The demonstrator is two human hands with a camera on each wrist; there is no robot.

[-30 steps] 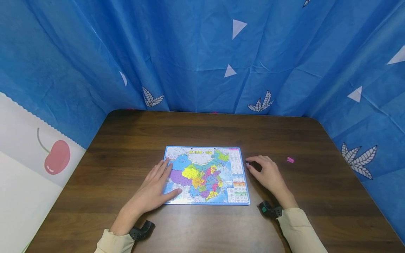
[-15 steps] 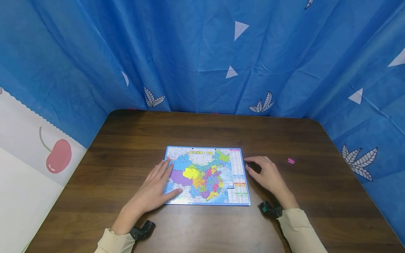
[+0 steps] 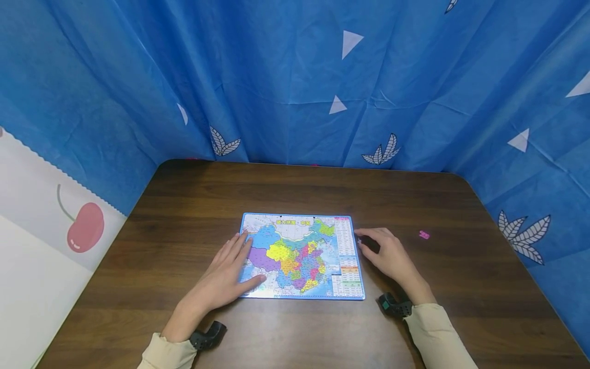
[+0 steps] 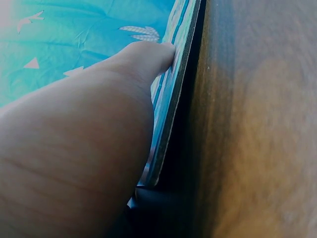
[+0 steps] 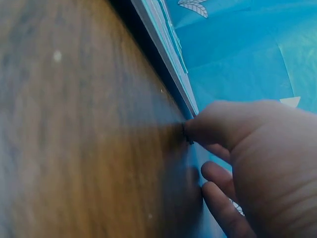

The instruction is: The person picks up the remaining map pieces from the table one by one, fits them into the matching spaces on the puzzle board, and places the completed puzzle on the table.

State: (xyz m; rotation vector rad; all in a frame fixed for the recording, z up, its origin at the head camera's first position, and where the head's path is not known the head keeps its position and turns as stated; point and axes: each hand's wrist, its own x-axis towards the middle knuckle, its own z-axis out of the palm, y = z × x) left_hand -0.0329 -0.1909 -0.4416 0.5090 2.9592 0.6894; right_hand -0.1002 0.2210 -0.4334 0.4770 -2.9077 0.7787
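A magnetic map puzzle board (image 3: 348, 256) with coloured map pieces lies flat on the table. My left hand (image 3: 221, 271) rests on its left part, fingers straight and thumb spread over the lower left; in the left wrist view the thumb (image 4: 158, 55) lies across the board's near edge. By the upper right edge of the board, my right hand (image 3: 389, 256) pinches a small pale puzzle piece (image 3: 360, 241) between thumb and forefinger, low over the table. Seen from the right wrist, the piece (image 5: 187, 135) shows as a thin dark sliver at the thumb tip.
On the brown wooden table (image 3: 295, 189), a loose pink puzzle piece (image 3: 424, 234) lies to the right of my right hand. Blue curtain (image 3: 286, 77) with white shapes hangs behind the table's far edge. Each wrist wears a black camera mount (image 3: 209, 335).
My right hand with the pale puzzle piece has shifted slightly left toward the board's right edge. The left hand stays in place on the board.
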